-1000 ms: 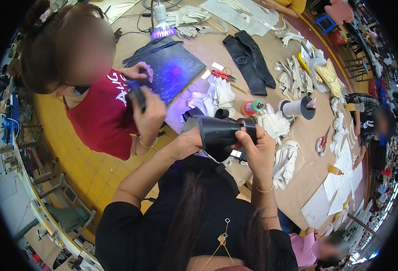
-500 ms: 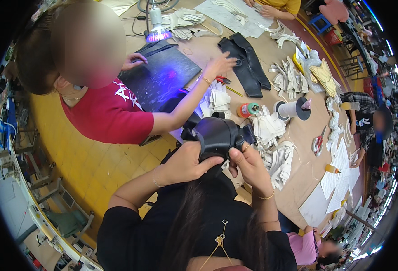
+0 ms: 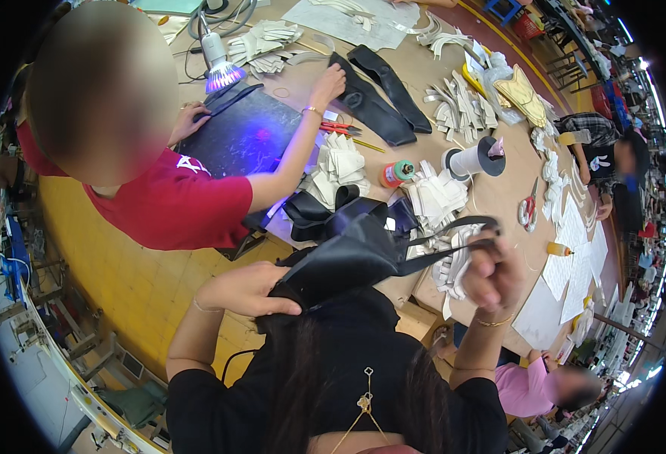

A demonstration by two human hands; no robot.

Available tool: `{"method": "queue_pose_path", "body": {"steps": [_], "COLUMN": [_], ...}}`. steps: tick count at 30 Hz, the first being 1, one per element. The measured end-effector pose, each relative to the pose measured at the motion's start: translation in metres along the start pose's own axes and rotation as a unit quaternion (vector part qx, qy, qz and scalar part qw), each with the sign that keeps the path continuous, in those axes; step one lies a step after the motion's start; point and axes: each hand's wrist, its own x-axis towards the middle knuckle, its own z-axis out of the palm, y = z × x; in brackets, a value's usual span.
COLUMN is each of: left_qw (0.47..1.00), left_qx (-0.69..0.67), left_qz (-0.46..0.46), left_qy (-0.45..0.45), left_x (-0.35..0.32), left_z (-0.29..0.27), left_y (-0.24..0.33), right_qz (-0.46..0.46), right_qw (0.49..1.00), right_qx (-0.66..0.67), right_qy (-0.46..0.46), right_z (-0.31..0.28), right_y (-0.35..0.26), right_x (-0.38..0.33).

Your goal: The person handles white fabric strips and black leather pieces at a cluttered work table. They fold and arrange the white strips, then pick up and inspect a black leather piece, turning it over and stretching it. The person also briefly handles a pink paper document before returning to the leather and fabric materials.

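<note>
Black leather piece (image 3: pixel 340 261) is held up above the bench (image 3: pixel 492 193) edge. Left hand (image 3: pixel 249 289) presses flat on its lower end, fingers together. Right hand (image 3: pixel 492 274) is clamped on its thin strap (image 3: pixel 454 238), near white cut pieces (image 3: pixel 435 198).

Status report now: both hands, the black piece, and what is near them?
Left hand grips black leather piece at its lower end. Right hand shut on its black strap, pulled out. Co-worker's arm reaches across the table beyond, apart.

Black bag (image 3: pixel 348 261) — glossy, smooth leather
</note>
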Motion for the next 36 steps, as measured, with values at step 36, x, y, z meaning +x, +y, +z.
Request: {"method": "queue_pose_path", "body": {"steps": [36], "left_qw": [0.901], "left_qx": [-0.093], "left_qz": [0.416], "left_qy": [-0.082], "left_x": [-0.072], "left_z": [-0.043], "left_y": [0.041], "right_qz": [-0.723], "right_qw": [0.669], "right_qx": [-0.14], "right_qy": [0.104], "right_z": [-0.049], "right_y": [-0.133], "right_x": [-0.197]}}
